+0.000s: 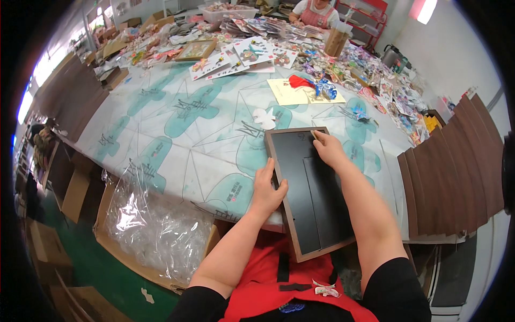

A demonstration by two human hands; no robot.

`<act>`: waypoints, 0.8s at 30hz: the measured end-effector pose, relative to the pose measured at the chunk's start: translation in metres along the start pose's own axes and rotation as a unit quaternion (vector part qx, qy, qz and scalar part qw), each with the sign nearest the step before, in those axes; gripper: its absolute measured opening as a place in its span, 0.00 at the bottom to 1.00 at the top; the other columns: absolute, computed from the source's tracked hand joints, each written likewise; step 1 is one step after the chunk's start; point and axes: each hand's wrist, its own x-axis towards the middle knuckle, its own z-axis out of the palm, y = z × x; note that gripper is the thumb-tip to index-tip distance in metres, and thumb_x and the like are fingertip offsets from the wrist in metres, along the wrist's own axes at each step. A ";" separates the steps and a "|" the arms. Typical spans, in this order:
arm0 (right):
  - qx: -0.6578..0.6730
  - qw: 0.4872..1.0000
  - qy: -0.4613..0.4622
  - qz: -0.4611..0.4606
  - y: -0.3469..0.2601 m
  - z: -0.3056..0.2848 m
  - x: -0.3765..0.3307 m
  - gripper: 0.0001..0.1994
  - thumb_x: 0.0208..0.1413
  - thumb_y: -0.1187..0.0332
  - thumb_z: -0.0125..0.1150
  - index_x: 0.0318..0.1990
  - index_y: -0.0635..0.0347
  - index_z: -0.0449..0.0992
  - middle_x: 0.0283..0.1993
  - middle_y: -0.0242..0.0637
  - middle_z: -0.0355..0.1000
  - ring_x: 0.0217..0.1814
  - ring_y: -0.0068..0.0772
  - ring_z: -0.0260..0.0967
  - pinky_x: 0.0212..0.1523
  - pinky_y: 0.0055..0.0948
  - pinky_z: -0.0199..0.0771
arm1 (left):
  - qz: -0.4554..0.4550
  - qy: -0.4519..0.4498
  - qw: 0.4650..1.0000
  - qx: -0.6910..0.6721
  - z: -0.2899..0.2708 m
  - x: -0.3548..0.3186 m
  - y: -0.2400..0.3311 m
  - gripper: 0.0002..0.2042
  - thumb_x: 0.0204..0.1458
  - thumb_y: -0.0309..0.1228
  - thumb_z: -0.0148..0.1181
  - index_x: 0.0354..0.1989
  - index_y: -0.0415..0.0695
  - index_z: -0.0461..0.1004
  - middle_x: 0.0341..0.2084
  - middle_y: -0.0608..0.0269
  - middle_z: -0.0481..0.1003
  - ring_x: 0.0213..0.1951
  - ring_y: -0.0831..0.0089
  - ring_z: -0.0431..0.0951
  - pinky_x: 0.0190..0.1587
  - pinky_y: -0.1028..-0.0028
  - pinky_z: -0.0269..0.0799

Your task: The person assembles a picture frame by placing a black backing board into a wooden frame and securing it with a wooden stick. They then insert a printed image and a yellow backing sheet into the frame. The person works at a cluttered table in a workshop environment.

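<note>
A brown picture frame (289, 214) lies face down, tilted over the table's near edge and against my red apron. Its black backing board (295, 177) faces up, with a long flap-like stand (325, 198) on it. My left hand (266, 188) grips the frame's left side, its thumb by the backing. At the frame's far edge, my right hand (328, 149) is pinched around a thin tan pen-like thing (315, 136), mostly hidden by the fingers. Just left of that tip, a small faint mark shows on the board. A white figure-shaped cutout (264, 118) lies beyond the frame.
Brown panels (450, 172) stand stacked at right. An open carton of clear plastic wrap (155, 236) sits below the table at left. Illustrated cards (252, 51), a yellow card (284, 91) and heaped colourful pieces cover the far table. A co-worker (316, 13) is at the far side.
</note>
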 end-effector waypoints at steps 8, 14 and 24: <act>0.270 0.963 0.001 -0.017 -0.098 -0.027 -0.115 0.13 0.55 0.78 0.46 0.49 0.64 0.59 0.35 0.39 0.69 0.31 0.23 0.67 0.31 0.23 0.68 | -0.056 -0.116 0.961 -0.243 0.004 0.002 0.065 0.13 0.58 0.31 0.50 0.46 0.35 0.69 0.34 0.63 0.74 0.35 0.79 0.71 0.38 0.80 0.67; 0.002 0.997 0.023 -0.069 -0.076 -0.059 -0.143 0.23 0.47 0.74 0.58 0.53 0.64 0.63 0.50 0.51 0.67 0.53 0.50 0.63 0.52 0.42 0.63 | -0.163 -0.146 0.945 -0.243 0.032 0.048 0.084 0.10 0.59 0.33 0.46 0.38 0.38 0.67 0.24 0.64 0.71 0.26 0.75 0.74 0.26 0.77 0.71; -0.019 0.998 0.028 0.046 0.011 -0.061 -0.169 0.25 0.51 0.71 0.55 0.56 0.71 0.60 0.39 0.52 0.69 0.42 0.53 0.66 0.44 0.42 0.66 | -0.084 -0.336 0.870 0.350 0.088 0.144 0.071 0.15 0.55 0.37 0.48 0.29 0.37 0.76 0.18 0.53 0.75 0.22 0.65 0.78 0.27 0.67 0.72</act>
